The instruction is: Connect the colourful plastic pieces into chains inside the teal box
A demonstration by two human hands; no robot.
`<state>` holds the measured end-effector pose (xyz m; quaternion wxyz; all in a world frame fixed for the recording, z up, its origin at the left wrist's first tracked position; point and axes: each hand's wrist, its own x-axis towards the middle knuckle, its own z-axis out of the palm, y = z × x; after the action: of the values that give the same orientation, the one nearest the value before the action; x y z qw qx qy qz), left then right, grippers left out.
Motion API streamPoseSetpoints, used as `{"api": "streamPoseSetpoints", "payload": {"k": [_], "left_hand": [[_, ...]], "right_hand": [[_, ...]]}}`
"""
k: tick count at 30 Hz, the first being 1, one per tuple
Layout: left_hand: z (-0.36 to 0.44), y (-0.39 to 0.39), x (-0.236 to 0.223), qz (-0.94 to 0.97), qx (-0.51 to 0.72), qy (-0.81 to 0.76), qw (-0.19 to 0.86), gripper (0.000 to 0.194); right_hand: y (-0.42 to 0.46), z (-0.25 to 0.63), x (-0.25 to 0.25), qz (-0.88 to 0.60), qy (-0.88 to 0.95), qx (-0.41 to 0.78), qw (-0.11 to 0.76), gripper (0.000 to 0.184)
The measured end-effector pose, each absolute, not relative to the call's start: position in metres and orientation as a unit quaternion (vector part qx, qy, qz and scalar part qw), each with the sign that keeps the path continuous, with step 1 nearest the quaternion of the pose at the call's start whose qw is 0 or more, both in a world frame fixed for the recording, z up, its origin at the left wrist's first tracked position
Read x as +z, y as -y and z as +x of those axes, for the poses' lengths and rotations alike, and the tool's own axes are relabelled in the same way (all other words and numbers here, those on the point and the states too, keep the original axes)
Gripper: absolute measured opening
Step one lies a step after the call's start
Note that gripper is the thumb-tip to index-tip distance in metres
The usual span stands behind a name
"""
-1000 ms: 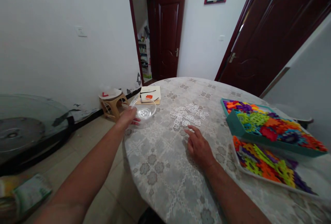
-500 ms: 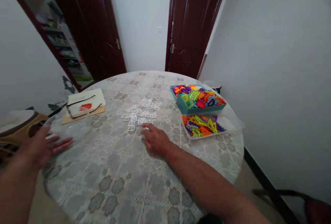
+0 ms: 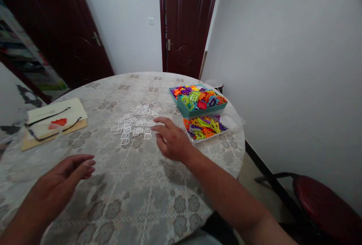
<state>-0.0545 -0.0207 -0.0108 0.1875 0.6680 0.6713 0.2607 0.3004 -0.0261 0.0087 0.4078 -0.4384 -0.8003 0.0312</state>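
Note:
My left hand [image 3: 63, 181] hovers over the near left of the table, its fingers stretched forward with nothing in them. Just right of a scattered pile of white plastic lattice pieces [image 3: 127, 127] is my right hand [image 3: 172, 141], its fingers apart and its grasp bare. Its fingertips come close to the pieces at the pile's right side; I cannot tell whether they touch. Beyond that hand stand a teal box [image 3: 192, 112] of colourful plastic building pieces and a clear shallow tray [image 3: 207, 136] holding more of them.
Glasses [image 3: 42, 138] and a red-orange piece [image 3: 59, 122] lie on a cream-coloured pad [image 3: 72, 105] at the left. A patterned cloth covers the round table [image 3: 135, 184]. A dark red stool [image 3: 322, 199] stands on the floor at the right.
The view has swung right. My left hand has let go of the clear bowl at the table's left edge and come inward over the cloth. My right hand has lifted slightly and shifted right along the pile.

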Motion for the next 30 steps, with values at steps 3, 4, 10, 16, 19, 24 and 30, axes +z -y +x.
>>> {"api": "streamPoseSetpoints", "payload": {"k": [3,4,10,16,19,24,30], "left_hand": [[-0.029,0.025,0.005,0.709,0.225,-0.633,0.215,0.049],[-0.020,0.026,0.009,0.722,0.220,-0.618,0.221,0.050],[0.009,-0.006,0.007,0.740,0.239,-0.605,0.170,0.048],[0.004,-0.037,-0.025,0.729,0.283,-0.620,0.069,0.039],[-0.009,-0.041,-0.044,0.735,0.310,-0.603,0.012,0.036],[-0.023,-0.040,-0.053,0.706,0.329,-0.627,-0.017,0.034],[-0.022,-0.040,-0.051,0.689,0.338,-0.640,0.042,0.032]], "right_hand": [[0.052,0.358,0.019,-0.474,0.752,-0.012,0.458,0.038],[0.060,0.381,0.017,-0.494,0.734,-0.036,0.464,0.039],[0.096,0.507,-0.037,-0.653,0.644,-0.124,0.379,0.042],[0.099,0.540,-0.077,-0.676,0.673,-0.066,0.292,0.031],[0.089,0.542,-0.081,-0.662,0.699,-0.038,0.268,0.025],[0.077,0.544,-0.081,-0.660,0.710,-0.033,0.244,0.022],[0.096,0.532,-0.082,-0.645,0.708,-0.098,0.270,0.024]]}}
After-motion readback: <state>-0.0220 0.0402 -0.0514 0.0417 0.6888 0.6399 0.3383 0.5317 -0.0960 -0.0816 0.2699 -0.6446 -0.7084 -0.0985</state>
